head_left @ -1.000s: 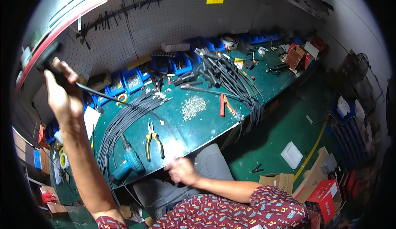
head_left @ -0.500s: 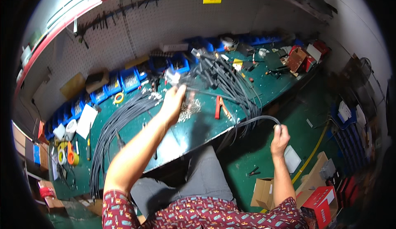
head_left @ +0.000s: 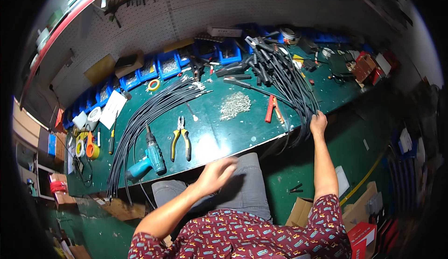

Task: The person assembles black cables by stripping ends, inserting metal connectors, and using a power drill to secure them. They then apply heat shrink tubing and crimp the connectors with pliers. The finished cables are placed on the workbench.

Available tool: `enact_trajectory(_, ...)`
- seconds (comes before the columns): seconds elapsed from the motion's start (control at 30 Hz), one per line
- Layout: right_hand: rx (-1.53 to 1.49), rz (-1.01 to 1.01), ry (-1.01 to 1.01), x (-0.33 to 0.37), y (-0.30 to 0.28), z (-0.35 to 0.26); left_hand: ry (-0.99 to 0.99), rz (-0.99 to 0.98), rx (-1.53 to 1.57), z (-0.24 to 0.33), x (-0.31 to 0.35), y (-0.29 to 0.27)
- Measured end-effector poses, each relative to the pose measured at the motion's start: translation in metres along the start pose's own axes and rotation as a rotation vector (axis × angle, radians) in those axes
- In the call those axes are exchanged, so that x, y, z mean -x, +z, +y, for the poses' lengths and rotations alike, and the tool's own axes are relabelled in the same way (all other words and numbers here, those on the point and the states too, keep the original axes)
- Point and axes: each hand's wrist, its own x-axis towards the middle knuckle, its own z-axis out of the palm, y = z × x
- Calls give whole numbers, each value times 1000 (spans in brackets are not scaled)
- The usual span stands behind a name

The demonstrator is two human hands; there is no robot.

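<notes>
My left hand is above my lap in front of the bench edge, fingers loosely stretched out and holding nothing. At the bench's right front edge, my right hand is closed on black cable beside the large bundle of black cables that bends over the edge. One black cable with a thick dark end lies apart, its end pointing left across the bench. A red clamp with copper-coloured jaws lies beside the bundle. Small silvery pieces form a pile in the middle.
A second bundle of dark cables curves along the bench's left side. Pliers with yellow-black handles and a teal power drill lie near the front edge. Blue bins line the back. Cardboard boxes stand on the floor at right.
My left hand has left the cable end and drawn back to my lap. My right hand has brought its cable from beyond the edge to the bundle. The view has shifted.
</notes>
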Motion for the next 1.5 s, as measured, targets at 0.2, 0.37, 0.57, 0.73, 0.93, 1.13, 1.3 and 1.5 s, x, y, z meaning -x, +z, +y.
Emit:
enact_trajectory(0.2, 188, 195, 134, 61, -9, -110, -217, 391, -174, -66, 129, -72)
enact_trajectory(0.37, -138, 144, -309, 95, 6, -154, -241, 689, -426, -104, 129, -165)
enact_trajectory(0.57, -483, -239, -406, 170, 7, -250, -459, 749, -853, -162, 95, -243)
enact_trajectory(0.73, -580, -447, -344, 228, -3, -293, -655, 622, -1007, -211, 77, -264)
enact_trajectory(0.93, -690, -573, -153, 262, -5, -316, -584, 724, -869, -208, 73, -276)
enact_trajectory(1.13, -758, -695, -156, 279, 2, -342, -710, 674, -981, -237, 95, -289)
enact_trajectory(1.3, -810, -860, -141, 288, 1, -374, -416, 891, -1015, -223, 93, -296)
enact_trajectory(1.5, -1151, -1336, 101, 288, 8, -443, 60, 886, -713, -81, 81, -257)
